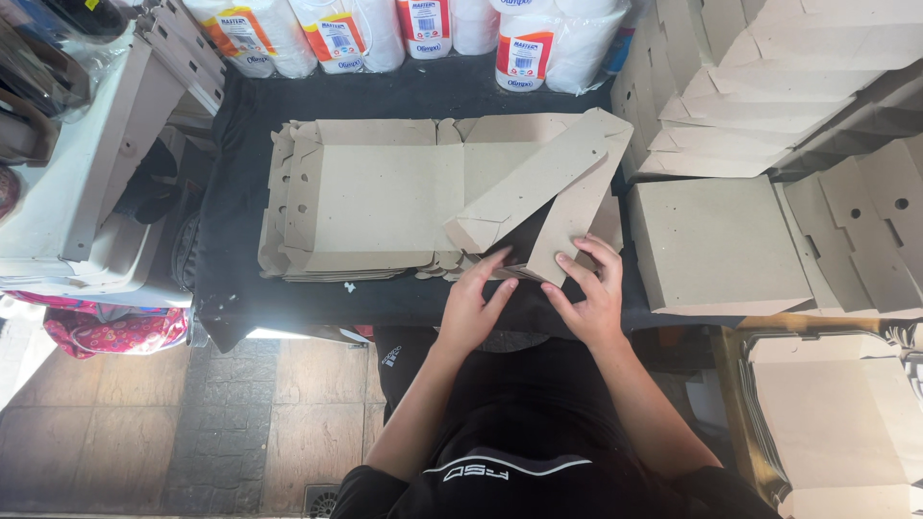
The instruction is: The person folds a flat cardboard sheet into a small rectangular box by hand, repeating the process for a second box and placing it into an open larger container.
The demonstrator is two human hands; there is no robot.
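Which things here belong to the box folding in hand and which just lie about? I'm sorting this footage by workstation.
In hand:
- left hand and right hand on the half-folded cardboard box blank
- stack of flat blanks beneath it
- black table cover

Lying about:
- folded box
- wrapped paper rolls
- pink bag

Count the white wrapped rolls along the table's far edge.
5 white wrapped rolls: far left, next, centre, a partly hidden one, rightmost. More may be cropped.

White wrapped rolls (336, 34), red-orange labels (524, 56), perhaps paper.
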